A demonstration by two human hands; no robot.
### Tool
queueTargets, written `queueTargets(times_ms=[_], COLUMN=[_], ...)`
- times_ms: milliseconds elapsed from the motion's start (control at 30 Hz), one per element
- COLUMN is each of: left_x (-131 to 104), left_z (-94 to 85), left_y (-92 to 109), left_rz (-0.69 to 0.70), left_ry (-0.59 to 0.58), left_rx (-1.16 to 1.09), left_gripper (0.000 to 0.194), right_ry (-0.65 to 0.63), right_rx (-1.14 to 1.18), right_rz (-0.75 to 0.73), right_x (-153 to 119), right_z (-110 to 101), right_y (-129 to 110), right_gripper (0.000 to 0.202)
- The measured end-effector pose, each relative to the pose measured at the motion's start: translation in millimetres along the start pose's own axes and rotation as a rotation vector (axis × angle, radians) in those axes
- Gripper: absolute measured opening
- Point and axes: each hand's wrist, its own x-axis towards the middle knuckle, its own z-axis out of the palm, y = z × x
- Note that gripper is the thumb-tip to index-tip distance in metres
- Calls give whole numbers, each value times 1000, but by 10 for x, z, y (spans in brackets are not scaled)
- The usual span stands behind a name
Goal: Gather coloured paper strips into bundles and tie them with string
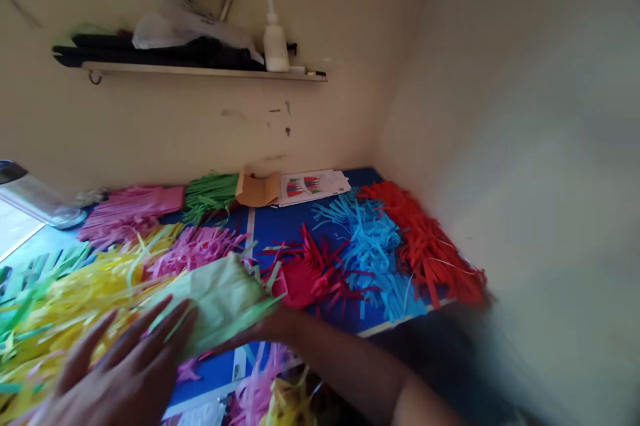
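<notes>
A pale green paper bundle [217, 296] is held up over the blue desk [325, 229], near its front edge. It is supported from beneath and behind by the right hand [263, 333], which is largely hidden by the paper; how tightly that grip is closed cannot be told. The grip of the left hand [127, 359] is spread wide, fingers extended and nothing enclosed; its fingertips are overlapped with the bundle's near left side, though contact seems likely rather than certain. Yellow fringe [85, 293] is spread behind the left hand. Beyond the bundle, pink fringe [197, 249] is seen, with crimson fringe [300, 276] just to its right. Farther right, light blue fringe [373, 246] is laid beside red fringe [425, 243].
</notes>
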Motion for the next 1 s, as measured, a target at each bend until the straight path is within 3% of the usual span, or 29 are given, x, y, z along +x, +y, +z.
queueTargets(times_ms=[100,200,300,367,400,433,467,500,533,567,600,700,800,900,1000], left_x=[257,570,744,779,784,785,788,793,802,815,829,861,826,694,537], left_z=[401,924,1339,1492,1530,1546,1545,1532,1510,1482,1452,1349,1238,1138,1060], left_y=[361,774,1055,1146,1167,1177,1178,1175,1168,1161,1154,1126,1054,903,739], left_rz=[64,123,96,52,24,-2,-24,-41,-55,-63,-65,-57,-121,-295,-476], left_ry=[84,105,4,-77,-108,-130,-148,-159,-166,-173,-181,-191,-196,-194,-73], left_rx=[54,-36,-180,-297,-346,-384,-409,-423,-432,-447,-465,-518,-687,-843,-685], left_gripper=[46,43,46,48,47,46,44,41,39,37,34,21,20,29,34], right_ry=[57,360,871,1143,1168,1087,904,640,389,226,146,165,127,72,50], right_rx=[269,459,78,-259,-444,-655,-862,-1032,-1140,-1201,-1235,-1272,-1250,-1232,-1219], right_rz=[51,80,98,74,40,-10,-63,-103,-132,-133,-130,-106,-92,-46,-28], right_x=[-277,-616,-986,-1194,-1274,-1333,-1371,-1386,-1378,-1351,-1309,-1164,-1086,-1076,-1082], right_z=[-398,-1103,-1821,-2057,-2066,-2005,-1886,-1729,-1559,-1398,-1264,-1096,-1161,-1219,-1209], right_y=[-11,-158,-426,-553,-567,-543,-482,-392,-284,-169,-58,182,258,265,272], right_gripper=[47,50,58,56,50,42,34,29,27,25,21,9,11,16,18])
